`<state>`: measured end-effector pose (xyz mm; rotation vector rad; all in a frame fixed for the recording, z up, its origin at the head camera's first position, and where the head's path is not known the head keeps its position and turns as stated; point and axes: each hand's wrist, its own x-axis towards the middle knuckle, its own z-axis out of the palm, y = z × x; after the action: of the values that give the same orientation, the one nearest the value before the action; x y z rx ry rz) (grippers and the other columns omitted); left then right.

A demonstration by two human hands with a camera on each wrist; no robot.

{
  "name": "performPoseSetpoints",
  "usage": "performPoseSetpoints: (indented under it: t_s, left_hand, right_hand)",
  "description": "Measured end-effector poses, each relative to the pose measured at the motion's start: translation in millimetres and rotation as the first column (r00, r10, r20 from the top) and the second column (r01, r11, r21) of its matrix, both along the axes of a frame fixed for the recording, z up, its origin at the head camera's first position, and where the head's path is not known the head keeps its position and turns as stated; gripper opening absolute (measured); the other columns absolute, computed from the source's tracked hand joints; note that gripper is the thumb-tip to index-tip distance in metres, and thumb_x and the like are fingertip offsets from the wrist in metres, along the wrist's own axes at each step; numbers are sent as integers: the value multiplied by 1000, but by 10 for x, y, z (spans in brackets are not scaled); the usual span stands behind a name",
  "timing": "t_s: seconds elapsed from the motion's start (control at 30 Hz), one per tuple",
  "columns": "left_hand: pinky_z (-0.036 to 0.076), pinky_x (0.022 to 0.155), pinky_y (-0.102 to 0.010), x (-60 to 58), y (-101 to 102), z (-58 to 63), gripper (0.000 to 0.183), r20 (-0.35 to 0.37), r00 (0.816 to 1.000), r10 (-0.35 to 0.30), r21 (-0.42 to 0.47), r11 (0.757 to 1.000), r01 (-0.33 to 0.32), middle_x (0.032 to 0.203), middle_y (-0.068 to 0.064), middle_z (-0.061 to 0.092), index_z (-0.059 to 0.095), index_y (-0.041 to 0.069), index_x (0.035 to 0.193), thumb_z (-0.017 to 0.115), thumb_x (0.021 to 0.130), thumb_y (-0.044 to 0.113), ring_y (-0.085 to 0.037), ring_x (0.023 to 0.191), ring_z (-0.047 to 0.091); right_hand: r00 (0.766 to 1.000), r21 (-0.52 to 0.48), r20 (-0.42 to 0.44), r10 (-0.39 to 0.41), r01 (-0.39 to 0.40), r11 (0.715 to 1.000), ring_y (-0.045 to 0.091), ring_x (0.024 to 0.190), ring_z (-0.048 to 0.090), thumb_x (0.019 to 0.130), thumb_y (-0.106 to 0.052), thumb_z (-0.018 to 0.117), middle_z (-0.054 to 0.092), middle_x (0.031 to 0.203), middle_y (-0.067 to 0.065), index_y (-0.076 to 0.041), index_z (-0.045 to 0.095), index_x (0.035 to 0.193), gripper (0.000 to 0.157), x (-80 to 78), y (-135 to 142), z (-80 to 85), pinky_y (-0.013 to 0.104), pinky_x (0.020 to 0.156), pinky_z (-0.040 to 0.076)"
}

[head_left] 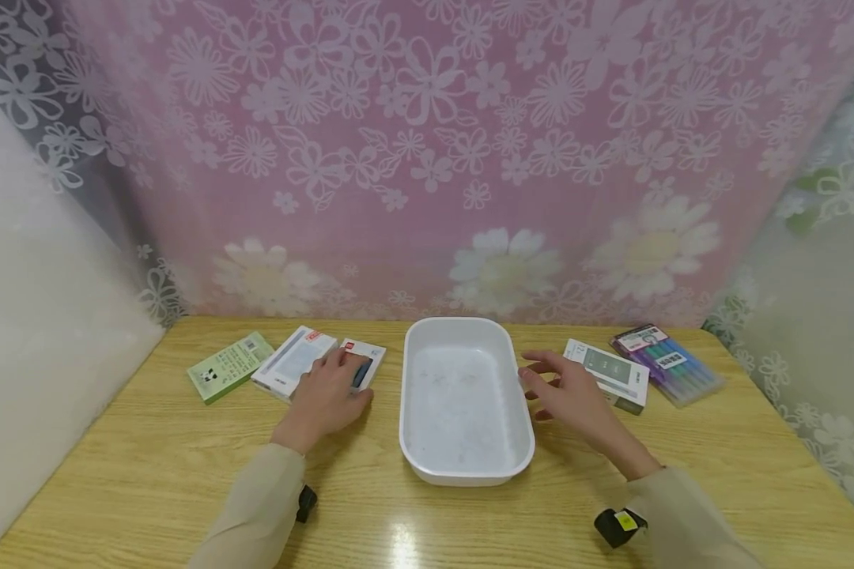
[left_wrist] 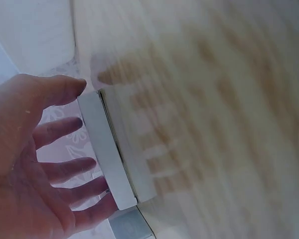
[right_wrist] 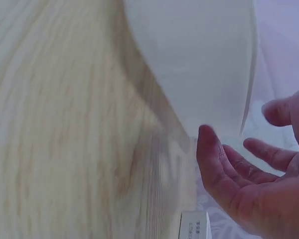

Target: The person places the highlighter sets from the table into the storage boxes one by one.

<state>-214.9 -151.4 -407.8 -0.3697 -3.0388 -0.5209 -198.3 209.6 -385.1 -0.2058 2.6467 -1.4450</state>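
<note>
My left hand [head_left: 330, 395] hovers over a small white box [head_left: 374, 353] with a red mark and a blue picture. In the left wrist view, the thumb and spread fingers of that hand [left_wrist: 35, 154] lie along the white box [left_wrist: 109, 152], thumb tip right at one corner. Beside the right rim of a white plastic tray [head_left: 466, 476] is my right hand [head_left: 572, 395], fingers loosely bent and holding nothing. The right wrist view puts its fingertips close to the tray wall [right_wrist: 199, 59].
Left of the small box lie a larger white box [head_left: 292, 363] and a green box [head_left: 231, 367] with a panda picture. Right of the tray are a white box with a grey-green panel [head_left: 608, 370] and a clear pack of coloured pens [head_left: 672, 363]. A flowered curtain [head_left: 427, 174] hangs behind the table.
</note>
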Motion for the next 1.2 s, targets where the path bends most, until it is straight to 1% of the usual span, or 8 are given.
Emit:
performPoseSetpoints:
  t_s: [0.13, 0.33, 0.5, 0.6, 0.7, 0.93, 1.03, 1.2]
  left_hand:
    - [45, 99, -69, -7, 18, 9, 50, 6, 1000, -1, -34, 999, 1, 146, -23, 51, 57, 13, 144, 65, 99, 32, -51, 130, 50]
    - [46, 96, -71, 8, 21, 34, 48, 13, 1000, -17, -57, 998, 18, 146, -26, 49, 57, 12, 144, 62, 99, 26, -56, 129, 48]
    - [48, 92, -70, 20, 21, 40, 48, 29, 999, -23, -76, 997, 25, 144, -26, 48, 57, 14, 144, 63, 97, 26, -57, 125, 49]
    - [48, 92, -70, 34, 26, 51, 49, 55, 998, -17, -65, 998, 21, 144, -25, 46, 57, 17, 143, 65, 95, 27, -55, 124, 49]
    - [46, 94, -72, 42, 32, 58, 50, 75, 997, -8, -43, 999, 11, 148, -28, 42, 56, 19, 142, 66, 94, 27, -57, 128, 46]
    - [36, 104, -75, -1, 84, 66, 63, 147, 987, 65, -23, 998, -62, 157, -36, 31, 43, 16, 153, 65, 97, 35, -59, 141, 34]
    - [37, 103, -75, -28, 112, 64, 64, 177, 979, 98, -44, 995, -92, 155, -37, 32, 41, 18, 155, 62, 98, 38, -59, 140, 35]
    - [45, 92, -70, -65, 149, 67, 62, 175, 976, 127, -82, 990, -114, 143, -36, 43, 43, 19, 152, 62, 97, 40, -54, 128, 44]
  right_hand:
    - [989, -129, 143, -28, 46, 991, 22, 90, 75, 103, -35, 60, 63, 131, 24, -6, 47, 151, 57, -68, -12, 5, 39, 74, 63]
    - [965, -188, 259, -36, 87, 978, 18, 87, 73, 103, -29, 60, 72, 116, 16, -2, 51, 147, 52, -112, -29, 23, 34, 75, 63]
    - [962, -218, 272, -25, 87, 972, 15, 82, 72, 103, -24, 61, 74, 105, 10, 2, 53, 144, 50, -118, -21, 31, 31, 72, 62]
    - [962, -232, 273, -22, 88, 969, 14, 81, 70, 102, -20, 61, 74, 100, 7, 4, 53, 143, 48, -120, -10, 39, 31, 71, 62]
    - [960, -238, 278, -25, 94, 967, 13, 80, 70, 102, -19, 60, 74, 97, 4, 6, 53, 143, 48, -122, 0, 40, 30, 70, 62]
    - [955, -251, 296, -37, 116, 961, 12, 78, 69, 101, -18, 61, 73, 93, 2, 5, 52, 143, 48, -126, 13, 38, 28, 69, 62]
    - [954, -255, 297, -35, 114, 960, 12, 77, 69, 101, -18, 61, 73, 92, 1, 5, 52, 143, 49, -127, 15, 42, 28, 69, 62]
    - [954, -257, 297, -33, 113, 960, 13, 78, 69, 101, -19, 61, 73, 93, 2, 4, 52, 143, 49, -127, 16, 40, 29, 69, 62]
